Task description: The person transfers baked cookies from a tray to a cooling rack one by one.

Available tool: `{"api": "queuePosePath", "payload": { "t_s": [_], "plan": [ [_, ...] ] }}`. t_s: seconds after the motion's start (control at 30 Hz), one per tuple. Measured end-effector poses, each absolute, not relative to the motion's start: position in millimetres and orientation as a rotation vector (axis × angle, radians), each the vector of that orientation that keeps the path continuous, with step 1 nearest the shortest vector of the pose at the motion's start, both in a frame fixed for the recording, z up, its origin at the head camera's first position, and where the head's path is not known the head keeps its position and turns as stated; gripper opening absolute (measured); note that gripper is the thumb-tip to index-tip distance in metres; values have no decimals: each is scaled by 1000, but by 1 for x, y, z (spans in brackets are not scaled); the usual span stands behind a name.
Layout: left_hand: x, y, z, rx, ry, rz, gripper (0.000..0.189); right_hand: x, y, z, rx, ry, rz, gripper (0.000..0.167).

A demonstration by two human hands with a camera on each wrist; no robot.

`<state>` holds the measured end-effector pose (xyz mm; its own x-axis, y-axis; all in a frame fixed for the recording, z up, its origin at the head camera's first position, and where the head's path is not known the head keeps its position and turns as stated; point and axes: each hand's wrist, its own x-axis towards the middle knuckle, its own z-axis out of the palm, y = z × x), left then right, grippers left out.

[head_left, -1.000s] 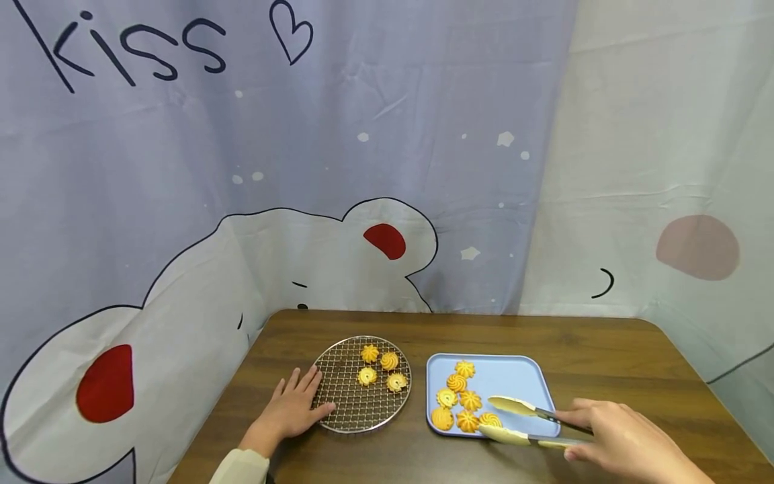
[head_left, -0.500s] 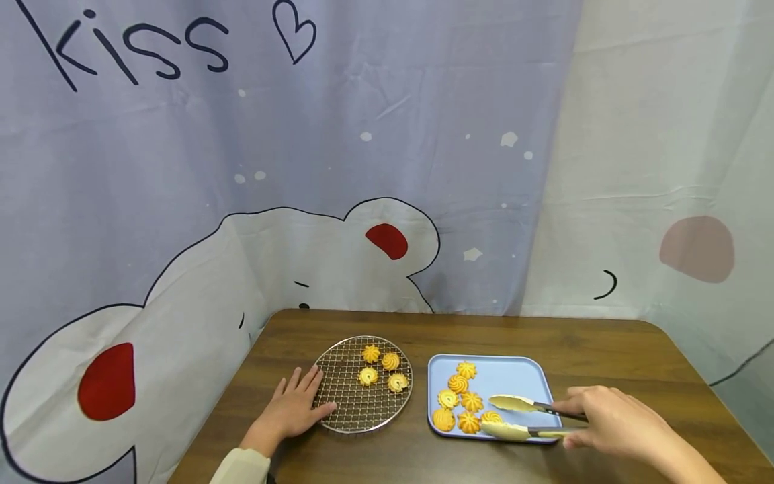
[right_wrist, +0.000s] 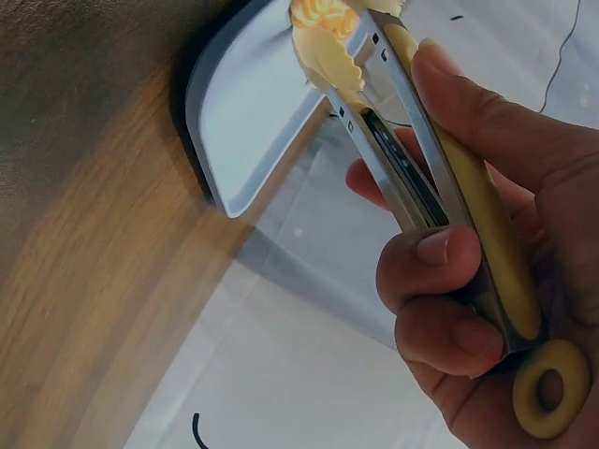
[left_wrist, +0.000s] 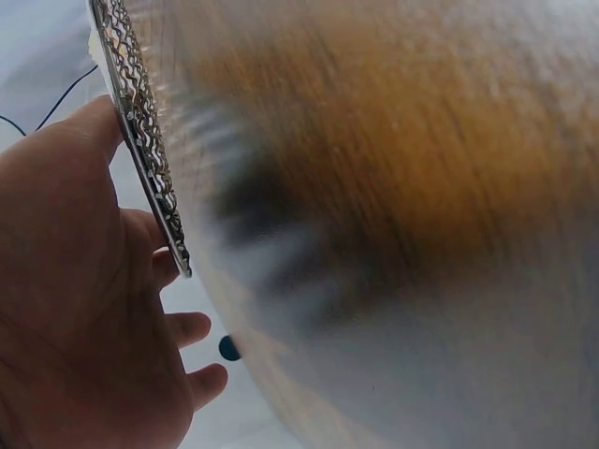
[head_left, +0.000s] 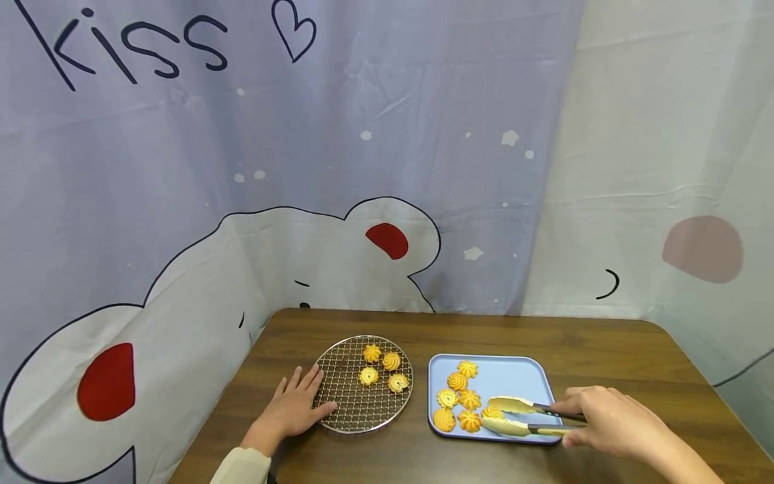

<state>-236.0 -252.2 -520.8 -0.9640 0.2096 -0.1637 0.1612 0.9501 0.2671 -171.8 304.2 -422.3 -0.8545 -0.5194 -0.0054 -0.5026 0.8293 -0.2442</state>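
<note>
In the head view my right hand [head_left: 611, 420] grips yellow-tipped tongs [head_left: 538, 430] from the right. Their two tips reach over the blue tray [head_left: 520, 376], on either side of a piped cookie [head_left: 492, 413]. That swirled cookie [right_wrist: 323, 17] also shows between the tips in the right wrist view, with fingers curled round the tong arms [right_wrist: 421, 150]. On the left, my left hand [head_left: 293, 407] lies with spread fingers at the edge of a round wire rack [head_left: 357, 407]. Fingers and thumb touch its rim in the left wrist view.
Several golden cookies [head_left: 469, 399] sit along the tray's left side. Several more [head_left: 369, 376] lie on the rack's right half. Both stand on a brown wooden table [head_left: 592, 343], with a printed curtain [head_left: 338, 134] behind.
The tong tips have drawn closer together, and the cookie at the tray's front now lies between them instead of partly under the lower tip. The left hand keeps its place.
</note>
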Motion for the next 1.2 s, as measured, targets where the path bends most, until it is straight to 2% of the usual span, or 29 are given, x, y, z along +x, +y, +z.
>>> {"api": "queuePosePath", "payload": {
  "t_s": [0.67, 1.2],
  "plan": [
    [-234, -252, -519, 287, 2916, 391, 84, -168, 305, -415, -906, 3057, -337, 45],
    [-234, -252, -521, 277, 2913, 376, 83, -179, 277, -407, -1013, 3050, -397, 45]
  ]
}}
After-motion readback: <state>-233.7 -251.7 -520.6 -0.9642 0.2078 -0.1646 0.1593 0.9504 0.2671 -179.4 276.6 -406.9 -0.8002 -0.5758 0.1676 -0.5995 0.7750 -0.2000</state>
